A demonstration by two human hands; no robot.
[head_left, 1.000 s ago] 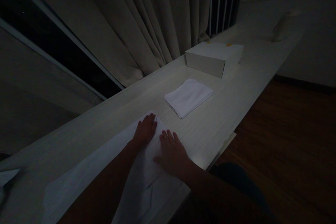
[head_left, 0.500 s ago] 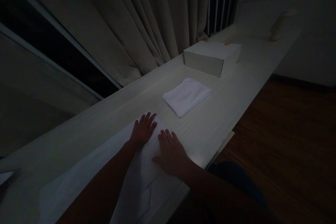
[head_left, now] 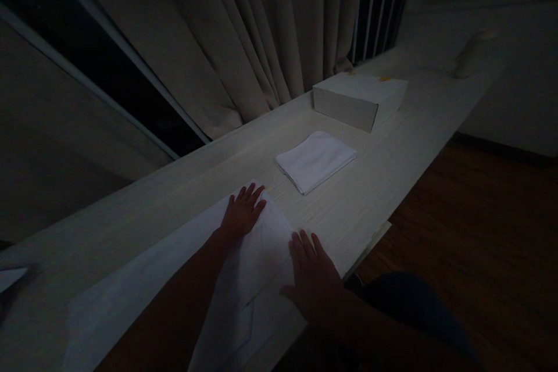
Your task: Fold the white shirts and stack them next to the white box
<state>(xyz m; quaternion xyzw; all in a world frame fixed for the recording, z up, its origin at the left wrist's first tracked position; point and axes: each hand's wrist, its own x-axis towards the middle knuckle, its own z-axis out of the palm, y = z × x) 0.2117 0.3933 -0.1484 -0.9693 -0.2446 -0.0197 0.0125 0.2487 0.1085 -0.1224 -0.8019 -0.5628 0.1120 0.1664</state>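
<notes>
The white cloth [head_left: 261,256] lies spread flat along the near edge of the worktop [head_left: 383,186], pinned there by two palms so that it stays smooth and cannot slide. The left hand [head_left: 241,213] presses its far corner with fingers splayed wide, gripping nothing, and the right hand [head_left: 314,277] lies equally flat and open at the cloth's right edge. Farther right along the worktop, well apart, sit a folded white cloth [head_left: 316,160] and a closed white box [head_left: 360,100] by the curtain [head_left: 261,29].

Pale counter [head_left: 392,145]: cloths [head_left: 316,160], box [head_left: 360,99].
</notes>
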